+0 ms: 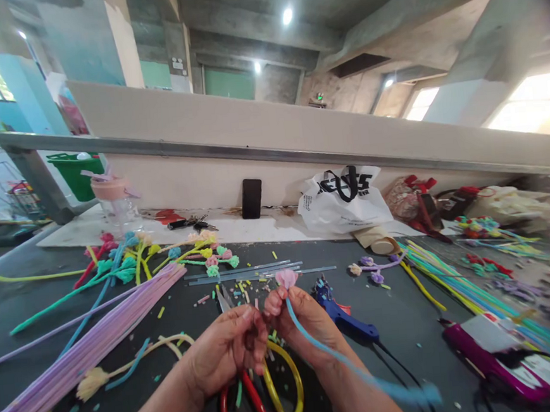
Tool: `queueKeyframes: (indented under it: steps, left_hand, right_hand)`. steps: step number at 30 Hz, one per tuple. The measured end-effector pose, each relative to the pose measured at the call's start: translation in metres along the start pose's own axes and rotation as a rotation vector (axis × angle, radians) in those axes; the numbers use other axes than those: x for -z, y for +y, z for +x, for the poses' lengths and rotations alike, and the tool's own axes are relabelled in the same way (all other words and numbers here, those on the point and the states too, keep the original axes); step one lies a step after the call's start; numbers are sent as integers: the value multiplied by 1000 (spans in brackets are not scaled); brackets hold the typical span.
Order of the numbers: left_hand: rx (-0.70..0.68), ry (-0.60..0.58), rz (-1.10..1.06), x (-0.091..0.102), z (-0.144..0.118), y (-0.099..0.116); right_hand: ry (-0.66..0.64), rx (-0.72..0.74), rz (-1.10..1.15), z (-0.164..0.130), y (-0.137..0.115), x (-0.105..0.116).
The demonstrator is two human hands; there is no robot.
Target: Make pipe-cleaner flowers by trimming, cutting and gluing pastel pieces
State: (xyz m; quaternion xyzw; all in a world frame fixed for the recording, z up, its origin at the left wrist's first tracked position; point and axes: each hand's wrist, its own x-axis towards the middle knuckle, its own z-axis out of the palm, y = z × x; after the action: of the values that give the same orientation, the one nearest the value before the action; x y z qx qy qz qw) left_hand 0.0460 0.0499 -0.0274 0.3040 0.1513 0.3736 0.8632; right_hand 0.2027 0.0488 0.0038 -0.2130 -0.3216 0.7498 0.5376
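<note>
Pink fuzzy petals (286, 279) on a curved blue chenille stem (347, 363) sit pinched in the right hand (307, 321), above the black table (402, 316), stem slanting rightward over that wrist, while the left hand (231, 339), grip unclear, curls just left.

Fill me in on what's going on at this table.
A person is handling a pink flower on a light blue stem. The right hand pinches it near its base; the left hand is close beside it, though whether it holds anything is unclear. A blue glue gun lies to the right, purple stems to the left, and small offcuts are scattered about.
</note>
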Motion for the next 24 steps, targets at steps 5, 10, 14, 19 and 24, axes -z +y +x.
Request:
queueKeyframes:
  steps: [5,10,14,19,24]
  left_hand:
    - [-26,-57,32,5,0,0]
    - [-22,-84,47,6,0,1]
    - [-23,-76,31,7,0,1]
    - [-25,-72,21,9,0,0]
    - [-20,-78,40,7,1,0]
  right_hand:
    - [-19,0,69,0,1,1]
    - [-29,-5,-19,-1,-1,0]
    - [-37,-20,-53,-1,-3,1]
    - [-11,-11,-60,1,0,4]
    - [33,-4,-49,2,2,5]
